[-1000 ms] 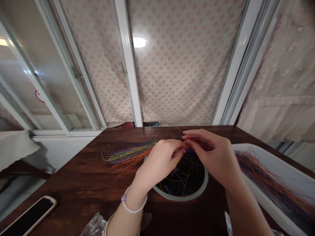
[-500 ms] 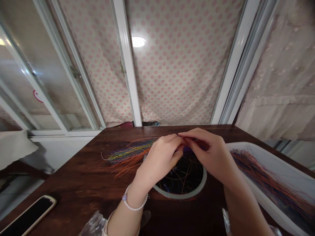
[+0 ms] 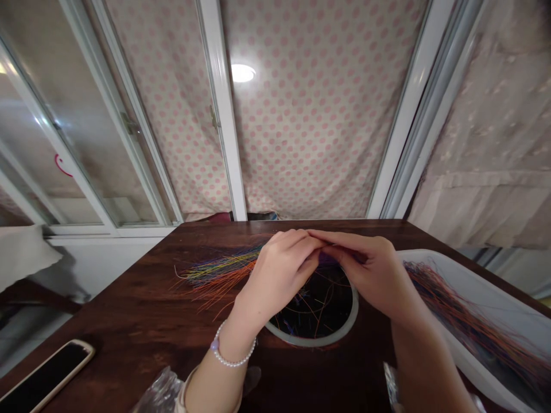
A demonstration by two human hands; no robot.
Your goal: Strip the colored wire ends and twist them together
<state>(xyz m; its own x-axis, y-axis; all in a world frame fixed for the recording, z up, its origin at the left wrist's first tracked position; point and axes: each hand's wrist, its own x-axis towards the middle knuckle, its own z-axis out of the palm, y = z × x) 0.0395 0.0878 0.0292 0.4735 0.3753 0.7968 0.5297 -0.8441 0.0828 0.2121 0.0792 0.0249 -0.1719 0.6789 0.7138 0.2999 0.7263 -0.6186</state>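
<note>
My left hand [image 3: 275, 272], with a pearl bracelet [image 3: 232, 355] at the wrist, is closed, thumb and fingers pinched together. My right hand [image 3: 374, 267] is also closed in a pinch, its fingertips touching those of the left. Whatever lies between the fingertips is hidden. Below both hands is a round dark dish [image 3: 312, 342] with a pale rim, holding several loose thin strands. Thin coloured wires [image 3: 219, 272], orange, yellow, green and blue, fan out on the table to the left of my left hand. Something purple [image 3: 329, 259] shows beneath the joined fingers.
At the right stands a white plastic tray [image 3: 419, 253] with a long bundle of orange and blue wires [image 3: 469, 321]. A phone [image 3: 47, 376] lies on the brown wooden table [image 3: 142, 321] at the left. Clear plastic [image 3: 159, 390] sits by my left forearm. Behind the table are curtained sliding windows.
My right fingers have closed down further and lie lower against the left fingertips. The left hand has barely moved. The whole view has shifted slightly.
</note>
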